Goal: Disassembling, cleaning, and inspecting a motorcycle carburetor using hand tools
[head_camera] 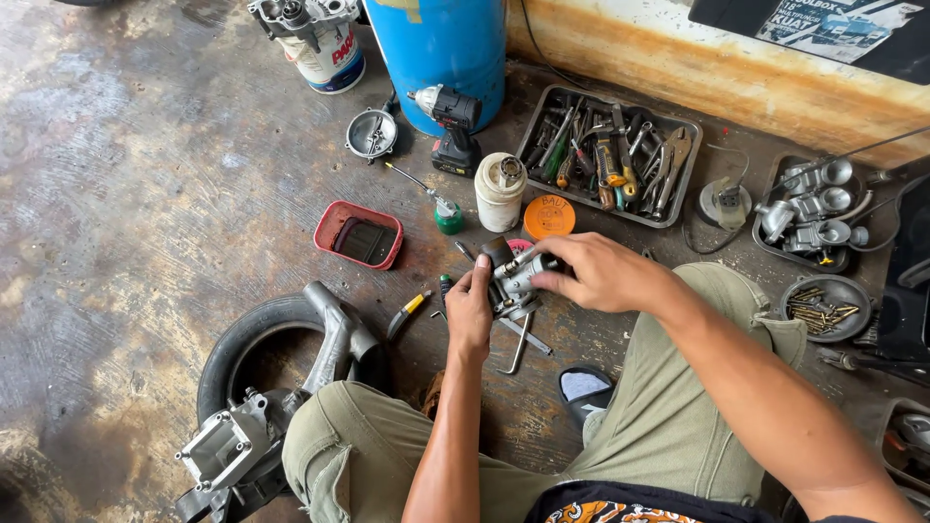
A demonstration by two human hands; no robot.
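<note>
Grey metal, a small engine part, sits between both hands above the concrete floor. The left hand holds it from below, with the fingers closed on its near side. The right hand comes from the other side, and its fingers are closed on the far end of the part. To do this well, I think the left hand should keep the part steady while the right one works on it, because small pieces could fall out.

Just below the fingers lie a bent hex key and pliers with yellow handles. Beyond the fingers stand an orange round tin, a white roll and a cordless drill. A red tray is to the left of them, and a tool tray is farther behind the right hand. A tyre lies near the left knee. Nothing stands between the hands and the part.
</note>
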